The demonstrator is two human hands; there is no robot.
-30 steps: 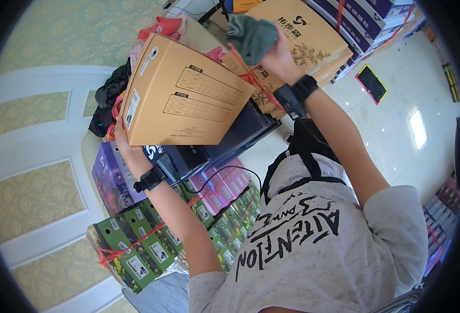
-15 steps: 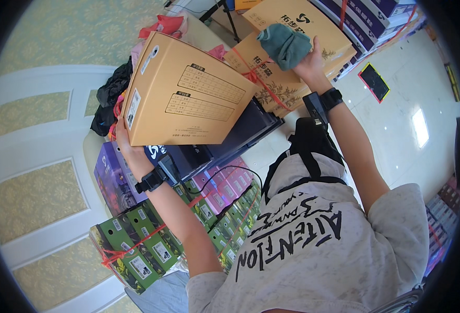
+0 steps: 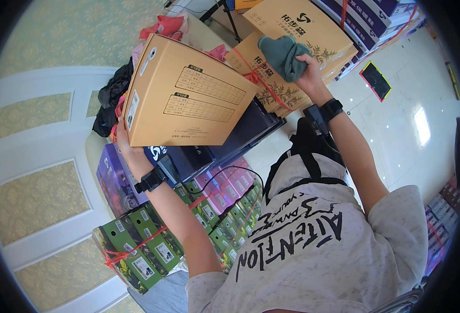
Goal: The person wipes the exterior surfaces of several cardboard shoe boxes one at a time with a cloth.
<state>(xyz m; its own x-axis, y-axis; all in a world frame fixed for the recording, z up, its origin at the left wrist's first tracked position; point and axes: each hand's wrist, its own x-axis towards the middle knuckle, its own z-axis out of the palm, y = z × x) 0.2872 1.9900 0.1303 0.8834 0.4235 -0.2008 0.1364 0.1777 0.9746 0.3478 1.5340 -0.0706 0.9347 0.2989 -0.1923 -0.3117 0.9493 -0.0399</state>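
The person's left hand [image 3: 124,136] holds the near left corner of a large tan box [image 3: 191,101], fingers bent along its edge, thumb hidden. The box tilts above a dark blue box [image 3: 246,128]. From this hand it reaches away and rightward, its long far edge slanting across toward the right hand [image 3: 309,77]. That hand, farther out and well to the right, has its fingers closed on a bunched green cloth [image 3: 283,58], which sits just past the tan box's right corner. Compared with half a second ago, right hand and cloth are slightly nearer the body; the tan box has hardly shifted. Beyond the cloth are stacked cartons [image 3: 329,28], tied with red cord [image 3: 252,76].
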